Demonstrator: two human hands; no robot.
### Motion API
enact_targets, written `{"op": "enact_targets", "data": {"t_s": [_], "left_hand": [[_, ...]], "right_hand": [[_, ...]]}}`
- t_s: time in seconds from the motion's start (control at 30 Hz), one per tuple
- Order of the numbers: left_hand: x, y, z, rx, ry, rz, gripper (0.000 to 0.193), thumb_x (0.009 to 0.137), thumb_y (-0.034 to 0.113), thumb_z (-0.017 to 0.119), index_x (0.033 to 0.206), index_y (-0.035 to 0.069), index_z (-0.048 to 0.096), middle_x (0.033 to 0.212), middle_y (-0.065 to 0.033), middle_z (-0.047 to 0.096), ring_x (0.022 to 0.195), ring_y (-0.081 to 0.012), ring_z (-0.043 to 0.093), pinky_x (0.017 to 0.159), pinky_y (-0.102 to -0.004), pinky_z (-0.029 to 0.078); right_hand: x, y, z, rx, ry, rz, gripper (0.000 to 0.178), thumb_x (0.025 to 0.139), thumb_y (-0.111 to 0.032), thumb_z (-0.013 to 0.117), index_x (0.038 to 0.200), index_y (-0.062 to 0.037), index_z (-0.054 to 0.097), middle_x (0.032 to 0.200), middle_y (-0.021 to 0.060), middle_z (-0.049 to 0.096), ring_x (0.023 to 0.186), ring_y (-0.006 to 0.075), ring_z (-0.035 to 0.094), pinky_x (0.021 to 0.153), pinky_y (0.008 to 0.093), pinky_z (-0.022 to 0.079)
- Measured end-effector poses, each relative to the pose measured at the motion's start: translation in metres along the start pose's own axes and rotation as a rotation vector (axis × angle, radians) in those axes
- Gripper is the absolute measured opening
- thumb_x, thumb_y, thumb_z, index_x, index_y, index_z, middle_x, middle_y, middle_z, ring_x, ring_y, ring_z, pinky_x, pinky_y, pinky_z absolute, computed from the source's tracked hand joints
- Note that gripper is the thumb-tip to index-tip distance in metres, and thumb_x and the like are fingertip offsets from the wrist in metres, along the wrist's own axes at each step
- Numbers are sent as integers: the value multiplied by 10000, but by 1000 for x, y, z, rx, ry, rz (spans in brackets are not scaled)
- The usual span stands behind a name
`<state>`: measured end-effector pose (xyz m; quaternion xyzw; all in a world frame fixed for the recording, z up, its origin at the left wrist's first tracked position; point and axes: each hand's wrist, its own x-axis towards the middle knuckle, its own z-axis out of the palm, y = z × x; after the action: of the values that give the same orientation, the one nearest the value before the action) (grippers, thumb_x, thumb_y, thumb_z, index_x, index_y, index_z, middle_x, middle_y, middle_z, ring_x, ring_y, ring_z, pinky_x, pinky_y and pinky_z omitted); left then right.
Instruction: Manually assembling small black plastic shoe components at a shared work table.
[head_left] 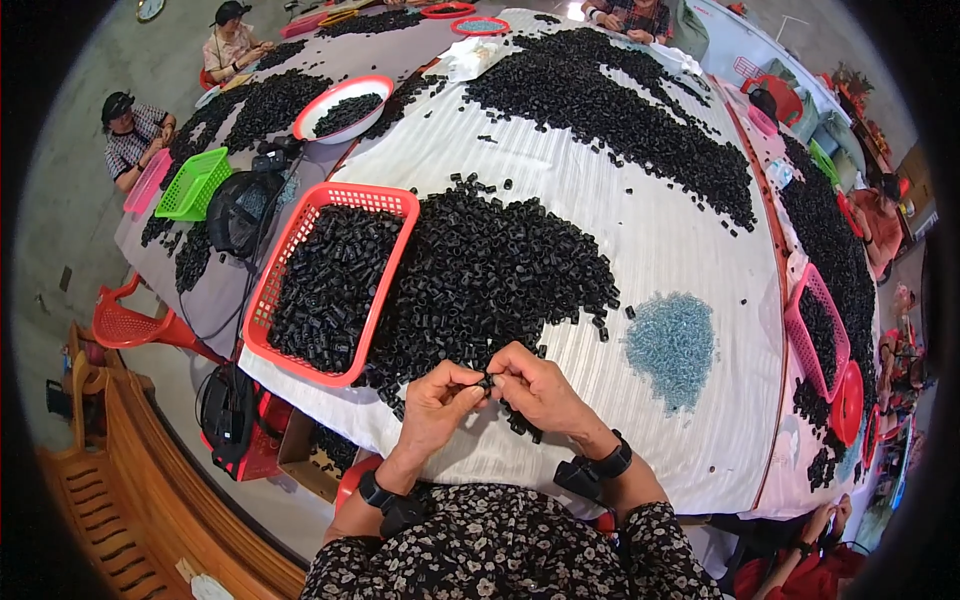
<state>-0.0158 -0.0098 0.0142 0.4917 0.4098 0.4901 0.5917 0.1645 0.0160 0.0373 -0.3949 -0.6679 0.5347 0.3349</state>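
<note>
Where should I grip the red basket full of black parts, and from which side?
The red basket is probably best gripped by its rim at both short ends, from above: black parts fill its inside and the loose heap crowds its right long side.

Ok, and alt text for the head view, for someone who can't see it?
A person's left hand and right hand pinch a small black part above a white-covered table. A heap of black parts lies beyond, with a filled red basket to its left and a pale blue pile to its right. Other people are nearby.
</note>
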Motion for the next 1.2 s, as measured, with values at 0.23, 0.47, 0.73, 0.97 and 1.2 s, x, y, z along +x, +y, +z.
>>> {"op": "enact_targets", "data": {"t_s": [0.23, 0.47, 0.73, 0.97, 1.2], "left_hand": [[0, 0, 1, -43, -30, 13, 113, 861, -21, 585, 973, -5, 587, 875, -62, 653, 754, -78, 618, 678, -195, 518], [1, -8, 5, 46, 47, -1, 78, 850, -18, 601, 926, -17, 587, 832, -68, 647, 719, -90, 617, 654, -213, 516], [2, -6, 9, 115, 225, -9, 58, 776, -52, 640, 771, 4, 624, 700, 11, 602, 637, -29, 542, 542, -173, 433], [-2, -19, 8, 227, 233, -76, 79, 748, -46, 648, 717, 9, 599, 636, 38, 549, 582, -16, 480, 495, -181, 381], [2, -27, 14, 306, 278, -45, 147, 764, -53, 627, 667, 12, 539, 607, 41, 541, 563, -9, 478, 472, -184, 384]], "right_hand": [[-1, -1, 2, 177, -17, 0, 63, 898, -80, 485, 935, -28, 481, 733, 16, 560, 674, 66, 540, 581, 232, 429], [-3, -6, 12, -226, 70, -56, 89, 855, -26, 482, 942, -12, 464, 789, 113, 535, 708, 232, 577, 608, 316, 460], [-8, 0, 34, -794, 222, -444, 321, 707, -82, 597, 992, 14, 486, 793, 85, 480, 718, 215, 515, 635, 308, 460], [-6, 17, 43, -894, 313, -467, 243, 708, -87, 599, 921, -10, 512, 710, 62, 477, 631, 183, 514, 543, 278, 445], [-3, 30, 44, -901, 317, -463, 219, 695, -63, 594, 884, -17, 494, 693, 66, 475, 612, 189, 515, 519, 283, 441]]}}
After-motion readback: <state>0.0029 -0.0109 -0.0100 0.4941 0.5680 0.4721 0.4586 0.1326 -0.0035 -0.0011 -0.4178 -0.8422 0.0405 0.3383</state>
